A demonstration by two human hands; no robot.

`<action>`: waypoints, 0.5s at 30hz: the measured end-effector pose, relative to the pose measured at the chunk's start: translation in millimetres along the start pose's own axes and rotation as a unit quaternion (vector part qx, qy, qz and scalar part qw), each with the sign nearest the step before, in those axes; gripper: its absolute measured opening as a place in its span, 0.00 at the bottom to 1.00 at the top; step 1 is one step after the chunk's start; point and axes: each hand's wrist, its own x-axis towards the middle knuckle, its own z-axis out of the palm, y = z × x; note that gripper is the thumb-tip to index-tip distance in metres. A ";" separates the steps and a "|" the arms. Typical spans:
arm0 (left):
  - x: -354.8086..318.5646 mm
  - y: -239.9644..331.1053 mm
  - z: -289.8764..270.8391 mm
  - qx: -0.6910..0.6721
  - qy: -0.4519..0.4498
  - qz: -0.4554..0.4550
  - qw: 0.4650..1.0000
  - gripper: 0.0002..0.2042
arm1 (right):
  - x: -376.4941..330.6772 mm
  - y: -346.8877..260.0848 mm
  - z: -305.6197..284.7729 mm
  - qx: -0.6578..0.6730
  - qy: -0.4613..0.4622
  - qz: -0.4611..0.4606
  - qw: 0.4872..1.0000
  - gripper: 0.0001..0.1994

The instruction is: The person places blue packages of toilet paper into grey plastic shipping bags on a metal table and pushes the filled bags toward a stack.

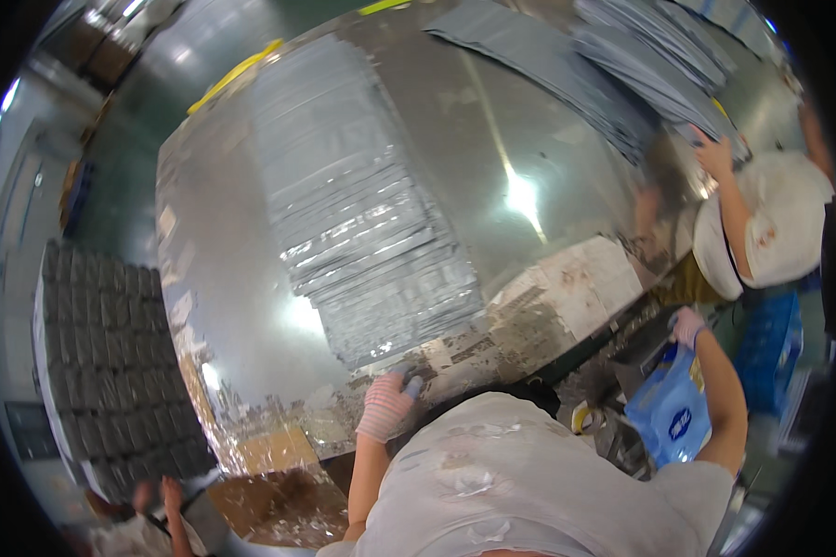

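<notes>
My left hand (387, 407), in a pink-and-white striped glove with grey fingertips, is at the near edge of the metal table (223, 306), its fingers apart and nothing visible in them. Just beyond it lies a long row of overlapping grey plastic bags (362, 223), flat and shiny, stretching toward the far side. Low on the right, beside the table, my right hand (688, 328) is gloved too. Its fingers are closed at the top of a blue plastic bag (671, 413) with a dark oval mark, which hangs below it along my forearm.
To the right, a co-worker's bare hand (713, 155) touches stacked grey bags (650, 84). A worn cardboard sheet (576, 283) covers the table's near right edge. A brown open box (279, 506) stands below the near left corner, near tall stacked grey bundles (116, 362) and another person.
</notes>
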 end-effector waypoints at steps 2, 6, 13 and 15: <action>0.7 -14.3 12.1 -0.009 0.004 -0.004 1.000 0.17 | -32.8 -64.0 -57.5 0.148 0.041 0.165 0.974 0.10; 4.9 -15.9 17.6 -0.035 -0.047 -0.013 0.998 0.17 | -54.4 -107.7 -86.1 0.139 0.083 0.163 0.973 0.10; 13.8 -30.9 21.5 -0.027 -0.039 -0.004 0.999 0.20 | 20.2 -154.4 -163.0 0.200 0.119 -0.024 0.972 0.13; 16.7 -36.5 15.9 -0.014 -0.029 0.009 0.999 0.19 | 5.3 -216.8 -228.9 0.212 0.101 -0.041 0.971 0.13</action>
